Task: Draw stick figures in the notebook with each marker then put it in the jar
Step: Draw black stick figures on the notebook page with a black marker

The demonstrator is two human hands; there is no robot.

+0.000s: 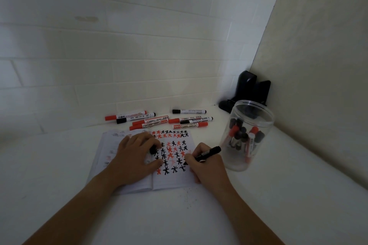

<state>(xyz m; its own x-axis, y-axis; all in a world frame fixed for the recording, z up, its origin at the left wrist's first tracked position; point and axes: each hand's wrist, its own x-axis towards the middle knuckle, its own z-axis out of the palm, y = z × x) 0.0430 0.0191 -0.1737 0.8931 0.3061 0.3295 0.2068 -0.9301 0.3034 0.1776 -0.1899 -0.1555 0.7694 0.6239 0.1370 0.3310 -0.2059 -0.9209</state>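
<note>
Gripping a black marker (pixel 207 154) tip-down on the notebook (pixel 175 177), the right hand (pixel 207 167) draws while the left hand (pixel 135 157) pins the page, holding a black cap (pixel 153 149).

Left hand (pixel 137 155) hides part of the open white notebook (pixel 171 177) and most of a small black cap (pixel 153 149). Both forearms cut off at bottom edge. Marker labels in the clear plastic jar (pixel 248 137) unreadable.

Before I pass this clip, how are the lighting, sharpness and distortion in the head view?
Head view: dim, soft light, corners darkened; wide-angle bend curves the wall tiles and table edge; slightly soft overall, yet the notebook figures and marker in the right hand read clearly; faint glare on the jar; left hand sharp enough.
</note>
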